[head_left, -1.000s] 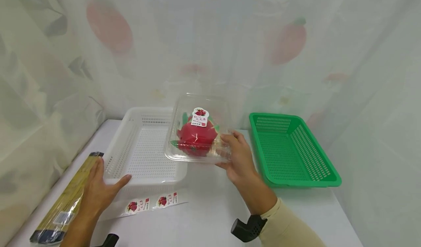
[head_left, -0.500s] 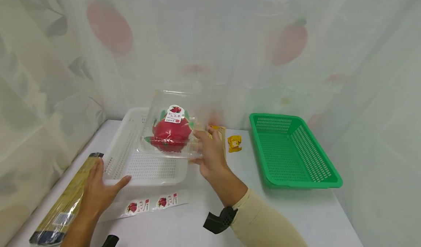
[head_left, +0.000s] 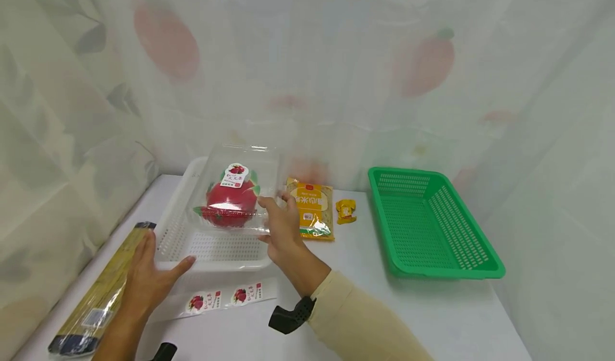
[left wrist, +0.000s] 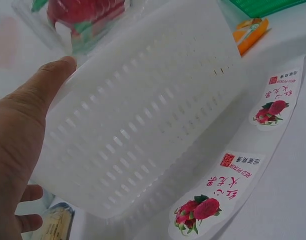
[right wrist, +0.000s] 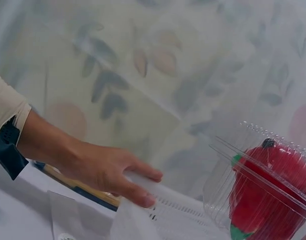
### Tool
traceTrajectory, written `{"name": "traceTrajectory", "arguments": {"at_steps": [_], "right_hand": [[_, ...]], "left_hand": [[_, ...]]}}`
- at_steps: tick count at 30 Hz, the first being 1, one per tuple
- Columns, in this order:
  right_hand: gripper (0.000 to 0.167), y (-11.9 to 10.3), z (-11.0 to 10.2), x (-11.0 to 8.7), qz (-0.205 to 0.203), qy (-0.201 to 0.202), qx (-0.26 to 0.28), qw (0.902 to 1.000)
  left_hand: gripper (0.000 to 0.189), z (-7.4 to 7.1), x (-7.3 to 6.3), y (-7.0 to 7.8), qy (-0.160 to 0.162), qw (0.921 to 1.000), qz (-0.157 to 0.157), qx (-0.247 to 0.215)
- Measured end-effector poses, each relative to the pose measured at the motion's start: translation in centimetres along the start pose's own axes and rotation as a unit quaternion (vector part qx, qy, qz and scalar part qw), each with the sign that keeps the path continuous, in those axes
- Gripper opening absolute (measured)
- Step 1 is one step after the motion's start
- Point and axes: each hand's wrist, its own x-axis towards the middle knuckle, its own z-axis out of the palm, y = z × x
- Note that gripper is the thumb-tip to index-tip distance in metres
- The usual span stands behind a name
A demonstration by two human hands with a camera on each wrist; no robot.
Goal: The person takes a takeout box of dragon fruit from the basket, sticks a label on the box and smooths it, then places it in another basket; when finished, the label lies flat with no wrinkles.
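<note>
My right hand (head_left: 285, 227) grips the right edge of a clear plastic clamshell box (head_left: 270, 161). Inside the box is a red dragon fruit (head_left: 230, 203) with green tips, and a dragon fruit sticker (head_left: 234, 175) is on the lid. The box is tilted over the white perforated basket (head_left: 218, 265); the right wrist view shows it raised above the basket. My left hand (head_left: 146, 275) holds the basket's near left corner, thumb over the front rim and fingers at the left side. In the left wrist view the thumb (left wrist: 58, 70) lies by the rim.
A strip of dragon fruit stickers (head_left: 226, 298) lies before the white basket. A long yellow-brown packet (head_left: 108, 281) lies at the left. Behind the right hand are a yellow food bag (head_left: 317, 209) and a small yellow wrapped piece (head_left: 346, 211). A green basket (head_left: 391, 243) stands at right.
My right hand has carried the box leftward and somewhat down over the white basket, uncovering the yellow bag and small wrapped piece. The left hand stays at the basket's corner.
</note>
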Motion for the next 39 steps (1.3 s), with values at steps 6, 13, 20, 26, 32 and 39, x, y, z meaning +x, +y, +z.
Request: {"name": "traceTrajectory", "arguments": {"at_steps": [6,13,20,26,32,39], "right_hand": [[0.054,2.0,1.1,0.8,0.023,0.023,-0.013,0.9994],[0.055,3.5,2.1,1.6,0.033,0.042,-0.033,0.9980],[0.054,5.0,3.3,2.2,0.043,0.065,-0.057,0.9954],[0.054,6.1,3.9,2.8,0.039,0.069,-0.064,0.9948],[0.056,6.8,4.0,3.4,0.048,0.066,-0.083,0.9932],[0.057,7.2,4.1,3.8,0.055,0.057,-0.094,0.9924]], "left_hand": [[0.117,0.0,-0.1,0.0,0.004,1.0000,0.004,0.000],[0.116,0.2,-0.1,0.1,0.007,1.0000,0.000,0.000],[0.114,0.0,0.0,0.1,0.008,1.0000,-0.003,0.003],[0.114,0.2,0.2,-0.2,0.010,0.9999,0.003,0.000],[0.113,0.1,0.2,-0.3,0.008,1.0000,0.000,0.000],[0.114,0.1,0.1,-0.2,0.005,1.0000,-0.008,0.001]]}}
